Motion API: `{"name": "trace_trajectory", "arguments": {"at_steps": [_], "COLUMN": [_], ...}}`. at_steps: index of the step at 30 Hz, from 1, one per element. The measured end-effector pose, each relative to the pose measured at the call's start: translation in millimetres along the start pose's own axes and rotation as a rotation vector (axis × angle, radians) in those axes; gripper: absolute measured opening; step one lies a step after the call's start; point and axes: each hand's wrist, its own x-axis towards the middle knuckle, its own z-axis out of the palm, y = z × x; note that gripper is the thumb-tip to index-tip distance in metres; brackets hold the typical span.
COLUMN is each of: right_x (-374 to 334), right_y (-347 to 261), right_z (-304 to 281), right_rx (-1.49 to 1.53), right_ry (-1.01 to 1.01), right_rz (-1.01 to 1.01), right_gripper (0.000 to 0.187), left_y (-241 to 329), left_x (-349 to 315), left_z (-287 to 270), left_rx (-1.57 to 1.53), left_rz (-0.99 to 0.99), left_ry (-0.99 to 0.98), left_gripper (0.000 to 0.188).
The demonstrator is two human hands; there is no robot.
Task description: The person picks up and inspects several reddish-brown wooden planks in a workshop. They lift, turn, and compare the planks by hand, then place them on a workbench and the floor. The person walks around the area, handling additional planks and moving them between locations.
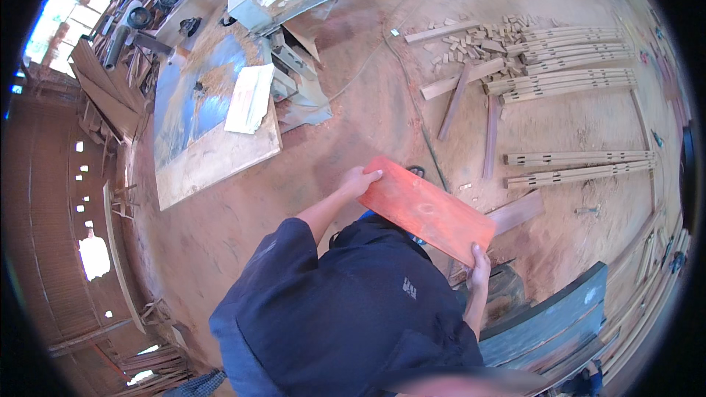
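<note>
A flat, reddish-orange wooden board is held in front of my body, tilted so its right end sits nearer to me. My left hand grips its upper left end, thumb lying on the top face. At the lower right end my right hand is closed on the edge, thumb on top and the other fingers mostly hidden beneath. Past the board's right end, a loose brownish plank lies on the floor.
To the left stands a dusty worktable with papers on it, beside a machine. Slotted wooden rails and a pile of small offcuts lie on the right. A cable crosses the floor; a blue-grey bench is at lower right.
</note>
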Motion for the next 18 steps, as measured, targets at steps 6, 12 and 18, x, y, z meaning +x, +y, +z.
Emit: {"name": "trace_trajectory", "arguments": {"at_steps": [6, 12, 18], "right_x": [10, 67, 114], "right_y": [-11, -36, -40], "right_z": [50, 166, 333], "right_rx": [-0.114, -0.437, -0.752], "right_ry": [-0.023, -0.266, -0.564], "right_rz": [-0.008, -0.079, 0.078], "right_gripper": [0.044, 0.042, 0.04], "left_y": [-30, -78, -157], "left_x": [-10, -7, 2], "left_z": [-31, -115, -232], "left_rx": [0.072, -0.103, 0.213], "left_rz": [-0.04, -0.022, -0.222], "left_ry": [0.228, 0.547, 0.818], "left_gripper": [0.064, 0.06, 0.053]}}
